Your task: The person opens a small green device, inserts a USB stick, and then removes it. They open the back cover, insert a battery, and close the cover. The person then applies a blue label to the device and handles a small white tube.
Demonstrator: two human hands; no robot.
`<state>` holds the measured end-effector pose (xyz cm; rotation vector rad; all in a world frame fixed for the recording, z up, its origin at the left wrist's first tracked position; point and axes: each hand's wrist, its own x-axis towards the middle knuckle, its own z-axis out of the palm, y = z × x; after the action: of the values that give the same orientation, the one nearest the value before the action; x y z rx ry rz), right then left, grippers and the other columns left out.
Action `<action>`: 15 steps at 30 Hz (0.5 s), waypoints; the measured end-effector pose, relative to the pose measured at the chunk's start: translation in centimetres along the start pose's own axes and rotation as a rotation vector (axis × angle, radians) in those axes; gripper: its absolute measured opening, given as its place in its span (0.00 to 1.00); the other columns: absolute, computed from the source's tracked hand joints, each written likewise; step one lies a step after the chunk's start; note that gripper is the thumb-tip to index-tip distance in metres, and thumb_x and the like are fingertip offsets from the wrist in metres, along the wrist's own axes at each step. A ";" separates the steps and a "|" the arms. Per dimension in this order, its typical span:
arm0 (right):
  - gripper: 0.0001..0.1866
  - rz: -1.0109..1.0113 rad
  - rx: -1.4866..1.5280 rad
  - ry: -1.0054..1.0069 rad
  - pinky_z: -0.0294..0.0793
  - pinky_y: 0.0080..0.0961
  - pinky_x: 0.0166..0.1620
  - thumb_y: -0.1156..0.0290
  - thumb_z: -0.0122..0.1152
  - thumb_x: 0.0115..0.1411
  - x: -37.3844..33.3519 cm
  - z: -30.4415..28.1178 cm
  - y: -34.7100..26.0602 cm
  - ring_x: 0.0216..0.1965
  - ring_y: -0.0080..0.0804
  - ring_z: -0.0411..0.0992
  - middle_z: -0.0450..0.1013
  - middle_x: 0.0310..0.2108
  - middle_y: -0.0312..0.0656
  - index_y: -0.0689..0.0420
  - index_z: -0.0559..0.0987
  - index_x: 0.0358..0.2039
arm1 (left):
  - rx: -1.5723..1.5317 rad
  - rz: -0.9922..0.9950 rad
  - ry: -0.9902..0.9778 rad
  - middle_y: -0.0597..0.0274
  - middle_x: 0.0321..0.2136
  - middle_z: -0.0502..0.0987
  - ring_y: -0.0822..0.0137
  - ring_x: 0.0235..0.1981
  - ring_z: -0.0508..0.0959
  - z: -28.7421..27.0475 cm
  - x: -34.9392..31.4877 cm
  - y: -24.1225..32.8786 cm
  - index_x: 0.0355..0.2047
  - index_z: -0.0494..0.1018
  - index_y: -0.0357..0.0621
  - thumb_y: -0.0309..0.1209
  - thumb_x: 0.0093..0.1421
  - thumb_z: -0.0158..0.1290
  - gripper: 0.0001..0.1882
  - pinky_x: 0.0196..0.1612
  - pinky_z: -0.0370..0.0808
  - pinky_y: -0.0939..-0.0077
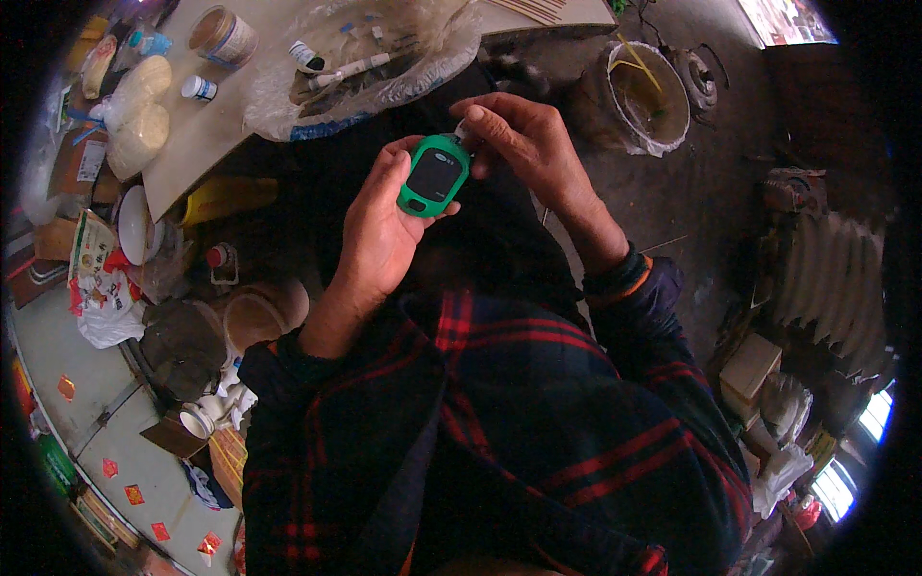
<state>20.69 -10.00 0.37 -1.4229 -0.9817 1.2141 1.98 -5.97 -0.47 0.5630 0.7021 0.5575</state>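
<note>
My left hand [373, 230] holds a green blood glucose meter [434, 177] with a dark screen facing up; the thumb lies along its left side. At the meter's top end my right hand [528, 144] pinches a small pale strip [462, 128] between thumb and forefinger. The strip's far end is hidden by the fingers. Beyond the hands, a basin lined with clear plastic [423, 91] sits on the table. In it lie a white pen-like tool [351, 72] and a small dark-and-white bottle [305, 55].
On the table [206, 125] stand a brown-filled jar [223, 38] and a small white vial [199, 88]. A lined bucket [634, 96] is on the floor at the far right, beside a round metal lid-like object [698, 82]. Pots [264, 312] and bags crowd the left.
</note>
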 end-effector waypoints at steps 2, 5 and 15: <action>0.20 0.017 -0.022 -0.002 0.71 0.16 0.27 0.58 0.52 0.65 0.1 -0.1 -0.1 0.23 0.21 0.72 0.73 0.26 0.38 0.63 0.76 0.46 | 0.000 -0.001 0.001 0.63 0.44 0.71 0.70 0.44 0.73 0.0 0.0 0.0 0.50 0.63 0.47 0.42 0.68 0.40 0.17 0.43 0.75 0.65; 0.20 0.014 -0.016 -0.007 0.72 0.16 0.27 0.58 0.52 0.65 0.1 -0.2 -0.1 0.23 0.21 0.72 0.72 0.26 0.38 0.63 0.76 0.45 | 0.001 -0.001 -0.002 0.63 0.44 0.71 0.70 0.44 0.73 0.1 0.0 0.0 0.50 0.63 0.47 0.42 0.68 0.40 0.17 0.43 0.75 0.65; 0.21 0.016 -0.033 -0.013 0.72 0.17 0.27 0.56 0.51 0.65 0.1 -0.3 0.1 0.22 0.22 0.73 0.73 0.26 0.39 0.63 0.76 0.44 | -0.001 -0.010 0.003 0.63 0.44 0.71 0.69 0.44 0.73 0.2 0.0 0.1 0.50 0.63 0.47 0.42 0.68 0.39 0.17 0.43 0.74 0.64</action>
<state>21.02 -9.95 0.23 -1.4532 -1.0050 1.2256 2.07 -5.99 -0.31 0.5578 0.7073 0.5494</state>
